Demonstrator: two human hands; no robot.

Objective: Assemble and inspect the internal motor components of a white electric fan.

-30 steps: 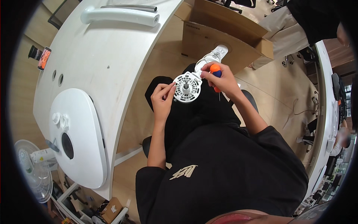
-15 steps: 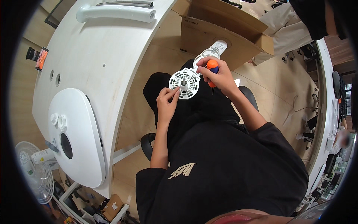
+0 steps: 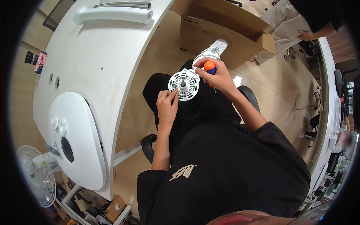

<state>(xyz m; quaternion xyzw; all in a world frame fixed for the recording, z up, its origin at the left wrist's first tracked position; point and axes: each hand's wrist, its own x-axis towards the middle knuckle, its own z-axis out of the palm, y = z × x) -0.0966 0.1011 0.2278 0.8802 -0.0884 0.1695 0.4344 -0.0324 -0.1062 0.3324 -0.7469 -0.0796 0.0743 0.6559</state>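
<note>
A white fan motor head (image 3: 191, 93) rests over my lap, its round slotted face turned up and a metal shaft standing at the centre. Its white neck (image 3: 216, 48), wrapped with a pale cord, stretches away toward a cardboard box. My left hand (image 3: 167, 108) is closed at the near left of the slotted face, thumb and fingertips by the central hub. Whether a small part sits between them cannot be made out. In my right hand (image 3: 222, 78) is a screwdriver (image 3: 210, 66) with an orange and blue handle, while thumb and forefinger touch the motor's far right rim.
At left, a white table (image 3: 97, 48) bears a white tube (image 3: 116, 15), a thin metal pipe (image 3: 123, 5), a phone (image 3: 41, 62) and a rounded white base (image 3: 86, 142) with small white parts. Beyond my lap stands an open cardboard box (image 3: 210, 33); a person in pale trousers (image 3: 287, 22) is beside it.
Both hands and the motor head hold nearly the same pose; the whole view has shifted slightly. The person at the upper right now shows a lowered hand.
</note>
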